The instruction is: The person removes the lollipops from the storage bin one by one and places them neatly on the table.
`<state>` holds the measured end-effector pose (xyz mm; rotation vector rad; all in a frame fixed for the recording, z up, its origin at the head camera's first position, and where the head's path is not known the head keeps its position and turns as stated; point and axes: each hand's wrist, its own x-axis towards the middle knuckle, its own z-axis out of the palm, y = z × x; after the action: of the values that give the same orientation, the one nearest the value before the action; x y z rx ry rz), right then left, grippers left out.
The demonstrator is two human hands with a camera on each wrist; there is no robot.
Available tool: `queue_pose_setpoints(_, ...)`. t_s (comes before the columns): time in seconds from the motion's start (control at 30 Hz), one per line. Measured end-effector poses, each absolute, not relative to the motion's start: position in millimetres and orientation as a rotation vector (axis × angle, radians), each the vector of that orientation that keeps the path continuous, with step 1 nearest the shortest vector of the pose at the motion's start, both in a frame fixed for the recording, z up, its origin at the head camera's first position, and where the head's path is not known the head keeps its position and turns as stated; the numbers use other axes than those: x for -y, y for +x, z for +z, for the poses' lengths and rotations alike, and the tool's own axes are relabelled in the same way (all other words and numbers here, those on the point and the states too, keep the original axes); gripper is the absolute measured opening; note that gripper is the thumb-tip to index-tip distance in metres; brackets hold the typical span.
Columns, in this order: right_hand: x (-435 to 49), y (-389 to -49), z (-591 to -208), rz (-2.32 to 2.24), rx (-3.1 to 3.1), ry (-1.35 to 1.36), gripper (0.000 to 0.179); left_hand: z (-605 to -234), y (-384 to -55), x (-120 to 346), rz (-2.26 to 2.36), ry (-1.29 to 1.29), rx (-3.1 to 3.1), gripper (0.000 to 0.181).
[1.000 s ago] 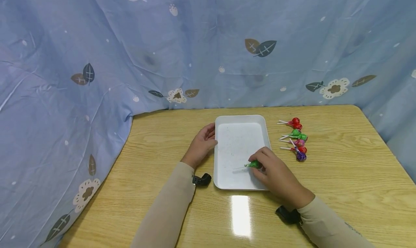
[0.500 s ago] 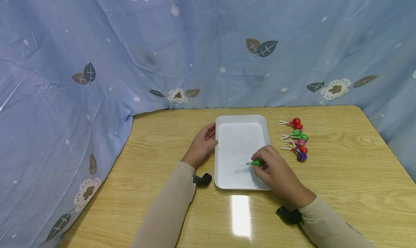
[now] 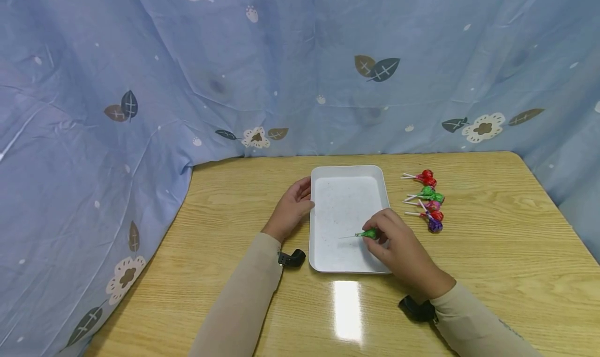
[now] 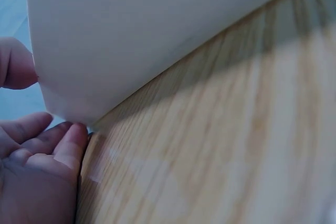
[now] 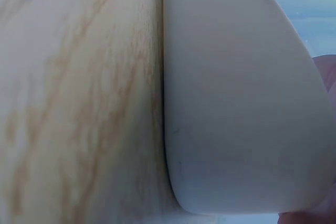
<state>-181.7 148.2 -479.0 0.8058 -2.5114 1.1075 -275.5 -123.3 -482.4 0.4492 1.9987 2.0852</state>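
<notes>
A white rectangular tray [image 3: 347,206] lies on the table. My left hand [image 3: 291,208] holds its left edge; in the left wrist view the thumb [image 4: 18,66] is at the rim and the curled fingers [image 4: 71,142] touch the outer wall lower down. Over the tray's lower right part, my right hand [image 3: 396,245] pinches a green-wrapped lollipop [image 3: 369,234] by its head, the thin white stick pointing left. The right wrist view shows mostly the tray's outer wall [image 5: 241,98], with parts of the hand at the right edge; the lollipop is hidden there.
Right of the tray lies a loose column of several wrapped lollipops: red ones [image 3: 427,175] at the back, then green ones [image 3: 436,196], a pink one [image 3: 432,206], a red one and a purple one [image 3: 435,225]. A blue patterned curtain [image 3: 300,86] hangs behind the wooden table [image 3: 506,232].
My right hand has shifted slightly right and up with the green lollipop, and then stays nearly still. The left hand and the tray hold their place.
</notes>
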Motion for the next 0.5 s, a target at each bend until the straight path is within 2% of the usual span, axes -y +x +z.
queue_pose_setpoints(0.3,-150,-183,-481,1.14,2.442,0.774,0.024,-483,-275,124,2.066,0.442,-2.019,0.066)
queue_pose_setpoints(0.5,-151,-185,-481,1.171,2.407,0.702,0.026,-498,-283,125,2.08,0.437,-1.998,0.066)
